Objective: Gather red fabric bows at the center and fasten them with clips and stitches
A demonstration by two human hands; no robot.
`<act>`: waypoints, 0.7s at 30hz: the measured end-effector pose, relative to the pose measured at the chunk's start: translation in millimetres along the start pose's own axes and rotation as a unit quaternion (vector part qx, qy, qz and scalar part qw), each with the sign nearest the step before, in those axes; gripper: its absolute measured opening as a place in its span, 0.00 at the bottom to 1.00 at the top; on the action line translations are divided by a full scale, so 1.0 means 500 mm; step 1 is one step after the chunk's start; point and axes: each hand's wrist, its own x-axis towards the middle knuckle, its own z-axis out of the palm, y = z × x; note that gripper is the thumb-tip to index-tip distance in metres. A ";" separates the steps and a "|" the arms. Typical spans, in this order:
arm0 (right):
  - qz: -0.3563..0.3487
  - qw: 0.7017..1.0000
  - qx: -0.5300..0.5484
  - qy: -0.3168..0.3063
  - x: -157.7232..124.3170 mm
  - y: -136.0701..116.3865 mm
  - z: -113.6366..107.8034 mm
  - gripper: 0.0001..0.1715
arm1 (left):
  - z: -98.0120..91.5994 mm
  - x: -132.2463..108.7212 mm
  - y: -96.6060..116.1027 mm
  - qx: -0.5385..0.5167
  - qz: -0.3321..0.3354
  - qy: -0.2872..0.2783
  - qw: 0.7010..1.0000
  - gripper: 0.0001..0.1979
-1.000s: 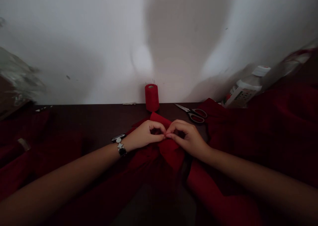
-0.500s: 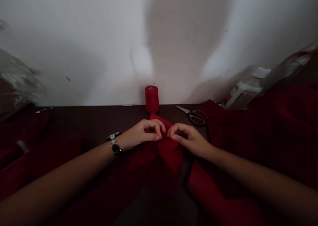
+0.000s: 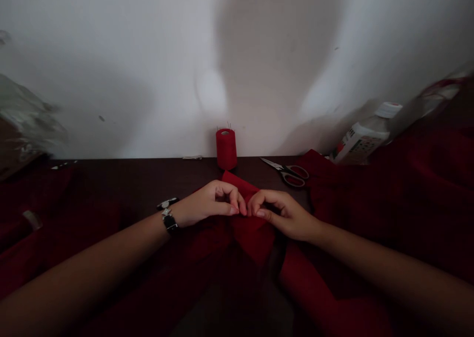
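Note:
A piece of red cloth [image 3: 254, 238] lies folded on the dark table, with a pointed corner reaching towards the wall. My left hand [image 3: 211, 204] and my right hand [image 3: 281, 213] meet over its middle, fingertips almost touching. Both pinch the cloth's folded edge between thumb and fingers. A dark wristwatch with a silver bracelet [image 3: 169, 219] sits on my left wrist. My forearms hide the cloth's lower part, and much of it lies in shadow.
A red thread cone [image 3: 226, 149] with pins stands by the white wall. Black-handled scissors [image 3: 288, 173] lie to its right, near a white plastic bottle [image 3: 361, 142]. Heaps of dark red cloth [image 3: 403, 199] cover the table's right side and left side.
Both hands have shifted slightly lower in the view and drawn closer together along the fold. The cloth has moved with them, and the rest of the scene has shifted slightly.

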 end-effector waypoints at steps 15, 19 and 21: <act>-0.021 0.982 -0.138 -0.123 0.000 0.002 0.002 0.09 | -0.022 -0.011 0.035 0.274 -0.017 -0.063 0.960 0.06; 0.024 0.985 -0.118 -0.123 0.002 -0.003 -0.001 0.10 | -0.028 -0.010 0.030 0.245 -0.030 -0.075 0.966 0.06; 0.043 0.986 -0.109 -0.119 0.002 -0.005 -0.001 0.10 | -0.030 -0.010 0.028 0.229 -0.033 -0.076 0.970 0.06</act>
